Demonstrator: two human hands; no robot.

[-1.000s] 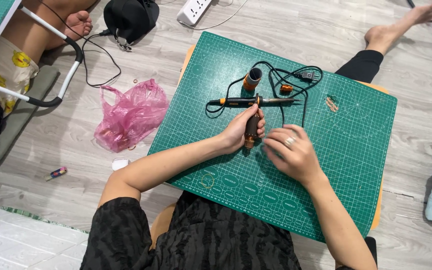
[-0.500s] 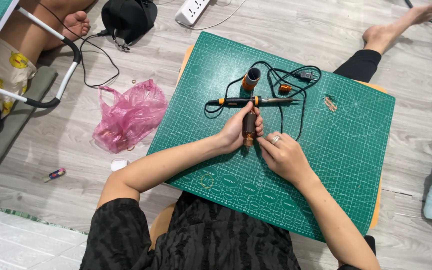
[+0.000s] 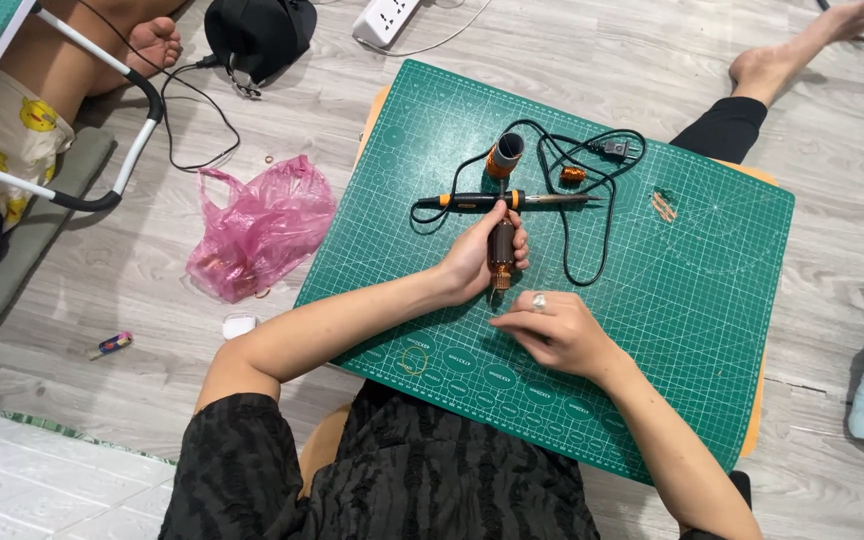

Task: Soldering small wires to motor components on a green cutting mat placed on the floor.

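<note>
While my left hand [image 3: 480, 258] grips the brown cylinder [image 3: 501, 250] upright, lengthwise toward me, my right hand [image 3: 552, 333] pinches something tiny just below its end.

Brown-orange cylinder [image 3: 501, 247] upright on mat

Counted: one soldering iron [image 3: 502, 201] beyond the hands, two orange-and-black cylinders [image 3: 503, 155] [image 3: 501, 245], one green cutting mat [image 3: 692, 300], one pink plastic bag [image 3: 260, 226], one power strip [image 3: 385, 18].
</note>
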